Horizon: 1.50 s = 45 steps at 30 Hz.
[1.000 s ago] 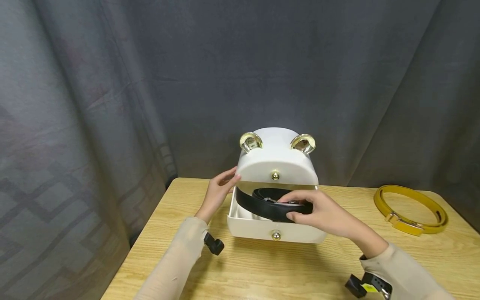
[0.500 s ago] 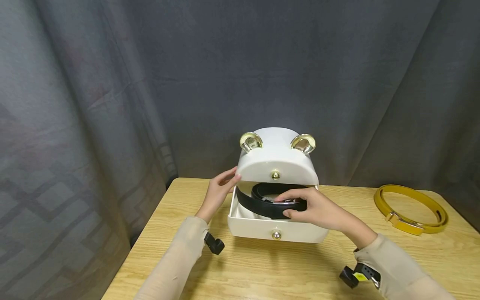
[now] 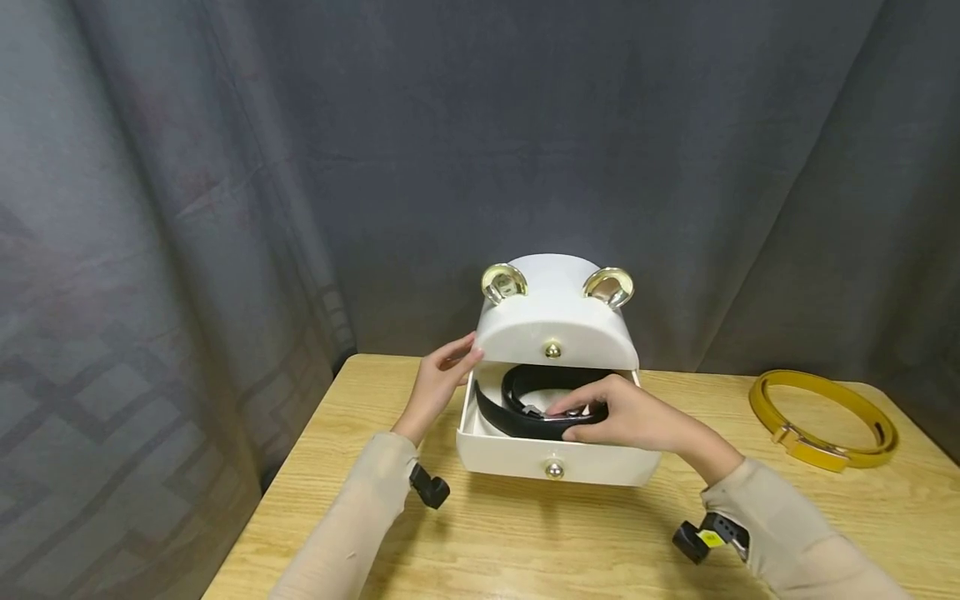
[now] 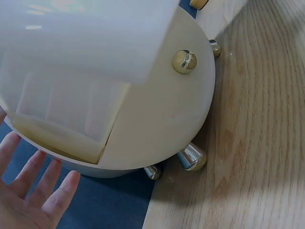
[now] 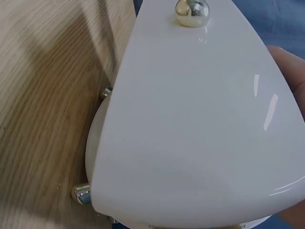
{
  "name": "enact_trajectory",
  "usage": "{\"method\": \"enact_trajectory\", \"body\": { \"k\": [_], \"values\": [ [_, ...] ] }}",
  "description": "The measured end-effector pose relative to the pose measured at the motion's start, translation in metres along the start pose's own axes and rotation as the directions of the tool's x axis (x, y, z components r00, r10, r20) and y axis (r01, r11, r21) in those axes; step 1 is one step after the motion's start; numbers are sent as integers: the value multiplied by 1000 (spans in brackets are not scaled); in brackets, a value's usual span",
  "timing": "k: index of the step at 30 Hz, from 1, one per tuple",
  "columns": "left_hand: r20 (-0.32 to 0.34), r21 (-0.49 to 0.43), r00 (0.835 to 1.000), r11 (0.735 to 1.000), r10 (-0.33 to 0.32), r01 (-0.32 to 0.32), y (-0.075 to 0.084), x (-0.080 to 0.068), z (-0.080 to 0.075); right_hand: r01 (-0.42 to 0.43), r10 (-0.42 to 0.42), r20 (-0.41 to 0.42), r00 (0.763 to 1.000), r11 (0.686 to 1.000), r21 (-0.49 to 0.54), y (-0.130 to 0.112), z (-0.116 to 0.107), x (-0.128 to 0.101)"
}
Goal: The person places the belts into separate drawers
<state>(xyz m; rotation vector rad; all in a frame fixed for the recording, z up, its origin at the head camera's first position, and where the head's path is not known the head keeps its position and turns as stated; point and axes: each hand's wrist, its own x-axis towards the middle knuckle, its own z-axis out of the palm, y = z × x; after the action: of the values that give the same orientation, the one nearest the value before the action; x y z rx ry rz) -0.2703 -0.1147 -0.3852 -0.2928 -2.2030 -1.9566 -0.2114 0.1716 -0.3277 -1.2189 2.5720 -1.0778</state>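
A white box (image 3: 555, 287) with gold ear shapes stands on the table, its lower drawer (image 3: 498, 458) pulled out. Inside that drawer lies a coiled black belt (image 3: 510, 421) with a silver buckle. My right hand (image 3: 633, 412) reaches over the drawer's right side and pinches the belt near the buckle. Against the left side of the box rests my left hand (image 3: 438, 385); the left wrist view shows its fingers (image 4: 59, 195) spread and fairly straight. In the right wrist view the drawer front hides most of the right hand, and the belt cannot be seen there.
On the right of the wooden table (image 3: 517, 542) lies a coiled yellow belt (image 3: 813, 454) with a gold buckle. The upper drawer with a gold knob (image 3: 552, 350) is closed. A grey curtain (image 3: 480, 150) hangs behind the table. Short gold feet (image 4: 193, 157) support the box.
My right hand has moved slightly left and lowered the black belt deeper into the drawer. The belt's loose left end has sunk a little. My left hand has stayed in place.
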Motion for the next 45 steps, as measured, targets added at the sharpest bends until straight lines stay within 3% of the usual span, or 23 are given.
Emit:
{"method": "enact_trajectory", "body": {
  "k": [12,22,41,45],
  "values": [
    [4,8,1000,1000,-5,5,0,0,0,78,-77,130,988,997,-7,7,0,8],
    [3,5,1000,1000,-3,3,-2,0,-1,13,-25,233,972,999,52,10,4,18],
    [2,21,1000,1000,-5,5,1,-1,-1,4,-13,302,953,1000,31,8,-3,19],
    [6,8,1000,1000,-9,9,0,-1,-1,0,-9,271,963,999,33,6,-8,15]
  ]
}}
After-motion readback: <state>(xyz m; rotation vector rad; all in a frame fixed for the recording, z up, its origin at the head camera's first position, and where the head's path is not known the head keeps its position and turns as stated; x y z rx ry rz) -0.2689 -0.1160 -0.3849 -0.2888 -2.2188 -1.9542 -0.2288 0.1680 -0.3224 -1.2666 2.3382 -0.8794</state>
